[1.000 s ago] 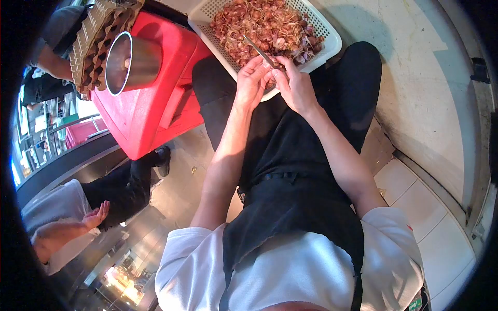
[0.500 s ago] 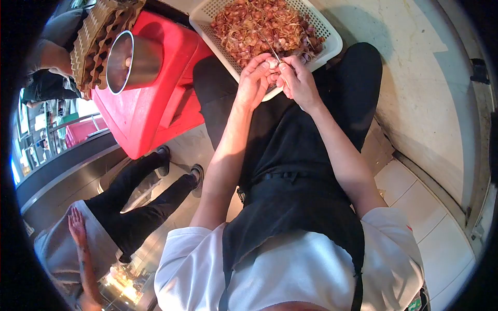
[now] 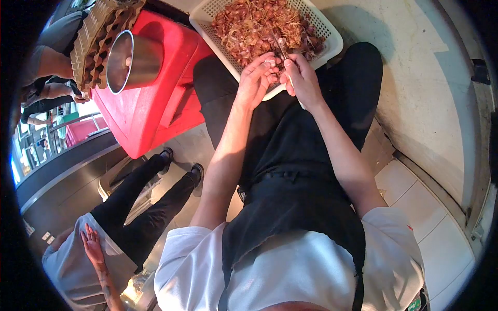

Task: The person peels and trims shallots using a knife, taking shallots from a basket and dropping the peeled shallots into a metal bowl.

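Observation:
Over the near edge of a white perforated basket (image 3: 332, 49), my left hand (image 3: 254, 80) has its fingers closed round a small pale shallot (image 3: 271, 61). Just right of it, my right hand (image 3: 302, 80) grips a small knife (image 3: 280, 45), whose blade points up over the basket. The two hands are close together, with a narrow gap between them. Reddish shallots (image 3: 249, 28) with stringy roots and skins fill the basket, which rests at my knees.
A red plastic bin (image 3: 150, 116) stands at the left, bearing a steel pot (image 3: 140, 62) with a small piece inside and cardboard egg trays (image 3: 98, 46). A person (image 3: 93, 259) is at the lower left; others' arms show upper left. A pale wall (image 3: 430, 78) is at the right.
My right hand has drawn slightly right, away from my left, and the knife has shifted with it. The person at lower left has moved and their legs are more in view.

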Tool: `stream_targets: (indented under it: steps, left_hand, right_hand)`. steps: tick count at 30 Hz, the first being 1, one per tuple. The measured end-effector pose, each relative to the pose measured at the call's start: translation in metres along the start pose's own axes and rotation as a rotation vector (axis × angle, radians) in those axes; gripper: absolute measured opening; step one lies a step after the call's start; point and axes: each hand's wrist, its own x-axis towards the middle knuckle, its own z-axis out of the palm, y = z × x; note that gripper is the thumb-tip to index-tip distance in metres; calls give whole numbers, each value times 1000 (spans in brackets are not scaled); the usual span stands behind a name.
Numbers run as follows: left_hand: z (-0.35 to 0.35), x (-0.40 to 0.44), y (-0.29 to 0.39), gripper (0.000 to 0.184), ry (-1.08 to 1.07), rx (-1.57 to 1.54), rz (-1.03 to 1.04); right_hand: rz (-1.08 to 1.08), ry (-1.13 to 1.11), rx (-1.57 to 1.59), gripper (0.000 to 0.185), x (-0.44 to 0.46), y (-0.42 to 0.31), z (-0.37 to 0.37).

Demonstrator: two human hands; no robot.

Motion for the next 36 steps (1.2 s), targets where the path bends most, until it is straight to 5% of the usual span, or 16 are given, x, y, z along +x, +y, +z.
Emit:
stream_targets:
  steps: [5, 17, 36]
  left_hand:
    - [1, 1, -2, 24, -7, 29, 28]
    - [0, 2, -5, 23, 26, 51, 22]
    - [4, 1, -2, 28, 8, 84, 4]
  right_hand:
    - [-193, -31, -318, 42, -5, -8, 1]
    - [-437, 43, -468, 28, -2, 10, 0]
    - [-259, 134, -459, 26, 1, 3, -4]
